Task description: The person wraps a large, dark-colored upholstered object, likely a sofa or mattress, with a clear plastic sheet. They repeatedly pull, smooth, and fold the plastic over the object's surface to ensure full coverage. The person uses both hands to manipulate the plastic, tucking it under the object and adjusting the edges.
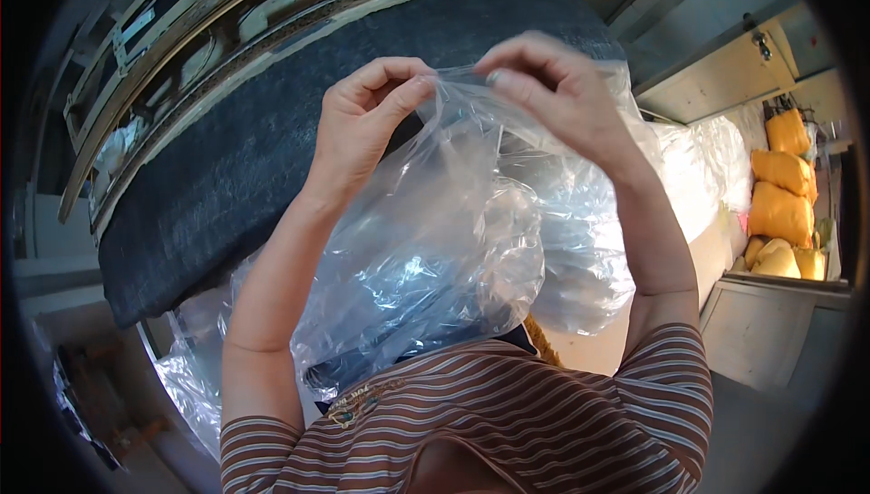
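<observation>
A large sheet of clear plastic film (408, 222), perhaps a bag, hangs crumpled in front of my body. My left hand (367, 122) pinches its upper edge between thumb and fingers. Just to the right, my right hand (562, 95) is raised at the same edge, thumb and fingers curled toward each other. A thin stretch of film runs between the two hands. Slight blur at the right fingertips leaves their exact hold hard to see.
Beyond my hands lies a long dark-covered work surface (208, 168), with a metal machine frame (136, 95) along its far side. More shiny plastic (580, 249) bulges at right. Yellow-orange bundles (781, 213) sit farther right, near a pale cabinet (757, 331).
</observation>
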`<state>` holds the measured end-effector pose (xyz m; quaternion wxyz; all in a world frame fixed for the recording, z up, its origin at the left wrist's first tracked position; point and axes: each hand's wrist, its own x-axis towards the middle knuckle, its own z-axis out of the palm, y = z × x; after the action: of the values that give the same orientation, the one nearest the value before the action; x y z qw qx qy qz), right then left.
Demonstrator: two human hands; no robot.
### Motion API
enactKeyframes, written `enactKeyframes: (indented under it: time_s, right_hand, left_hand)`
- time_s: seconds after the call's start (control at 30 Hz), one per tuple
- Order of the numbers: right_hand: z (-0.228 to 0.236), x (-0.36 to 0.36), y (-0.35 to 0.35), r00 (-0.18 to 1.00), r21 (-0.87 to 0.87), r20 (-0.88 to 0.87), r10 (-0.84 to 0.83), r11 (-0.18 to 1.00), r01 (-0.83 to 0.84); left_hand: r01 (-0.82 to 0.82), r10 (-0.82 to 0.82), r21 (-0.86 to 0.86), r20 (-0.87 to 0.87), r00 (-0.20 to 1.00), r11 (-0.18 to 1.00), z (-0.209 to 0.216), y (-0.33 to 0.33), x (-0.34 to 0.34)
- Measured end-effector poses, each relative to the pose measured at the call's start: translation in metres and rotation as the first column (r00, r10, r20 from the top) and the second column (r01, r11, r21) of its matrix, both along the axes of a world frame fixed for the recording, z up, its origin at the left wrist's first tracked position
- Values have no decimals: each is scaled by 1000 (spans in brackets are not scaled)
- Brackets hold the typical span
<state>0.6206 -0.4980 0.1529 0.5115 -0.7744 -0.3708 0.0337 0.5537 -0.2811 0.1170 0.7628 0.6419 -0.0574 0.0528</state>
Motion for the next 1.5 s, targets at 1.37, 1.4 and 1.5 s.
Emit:
enactKeyframes:
  time_s: [1.37, 1.4, 1.5]
  right_hand:
    - [-37, 187, -117, 883, -676, 453, -127, 597, 432]
    - [-9, 184, -92, 909, -821, 362, -206, 391, 416]
    - [1, 186, -86, 897, -802, 236, -374, 446, 397]
  left_hand:
    - [-337, 926, 929, 252, 279, -152, -79, 603, -440]
    - [-275, 917, 944, 265, 297, -184, -77, 600, -441]
    - [-226, 872, 932, 347, 345, -282, -104, 596, -381]
